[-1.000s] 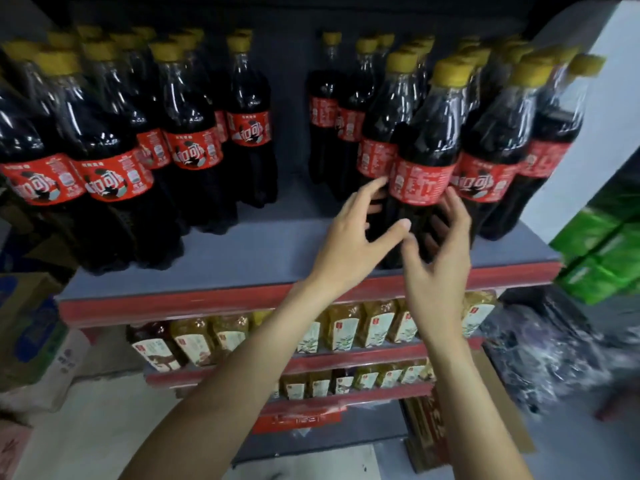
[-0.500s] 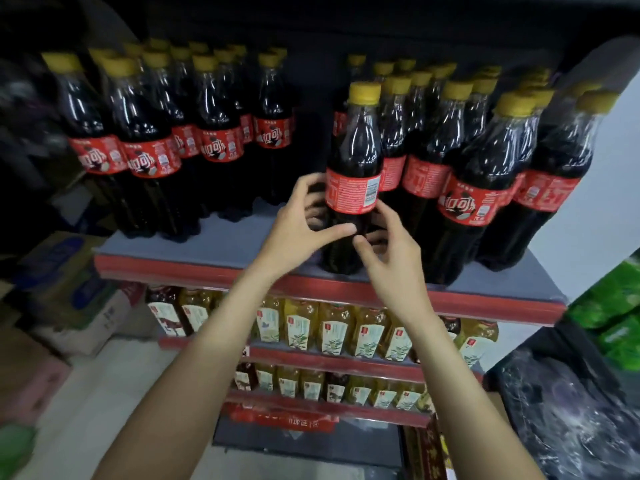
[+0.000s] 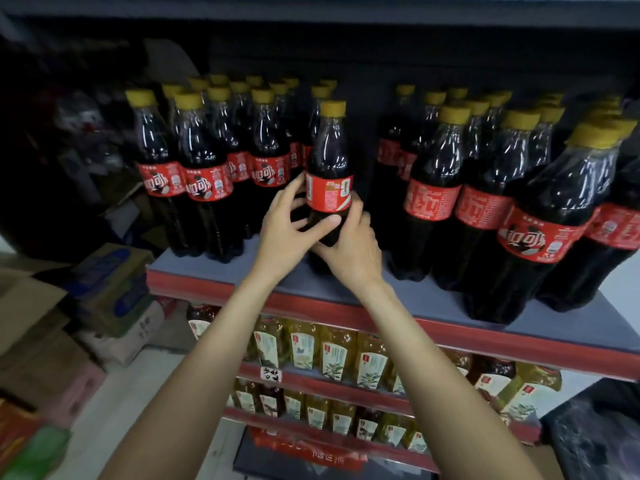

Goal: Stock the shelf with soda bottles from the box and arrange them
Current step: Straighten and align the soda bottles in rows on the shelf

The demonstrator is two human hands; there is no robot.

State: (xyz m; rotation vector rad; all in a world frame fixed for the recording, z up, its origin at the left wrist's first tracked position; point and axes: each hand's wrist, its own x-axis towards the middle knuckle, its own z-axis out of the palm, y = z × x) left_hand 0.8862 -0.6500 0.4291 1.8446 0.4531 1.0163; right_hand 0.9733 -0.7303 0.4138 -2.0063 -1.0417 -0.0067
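arranging step, by the look of it: one cola bottle [image 3: 329,171] held upright in the gap between the left cluster of bottles [image 3: 204,174] and the right cluster of bottles [image 3: 485,202], over the grey top shelf [image 3: 214,275], base hidden behind the hands so cannot tell whether set down or just off the surface. left hand [image 3: 289,230] wrapped round the lower body from the left, thumb across the front just below the red label, fingertips touching the label's edge. right hand [image 3: 353,247] cupped round the bottom from the right and beneath, fingers curled behind the bottle. both forearms reaching up and forward, converging at the bottle. label turned sideways, logo not facing out like the neighbours at left. next move likely calls for a twist to bring the logo forward, then a slide against the left cluster without knocking it. tea bottles [image 3: 332,351] on the lower shelves, cardboard boxes [image 3: 110,289] stacked on the floor at left.
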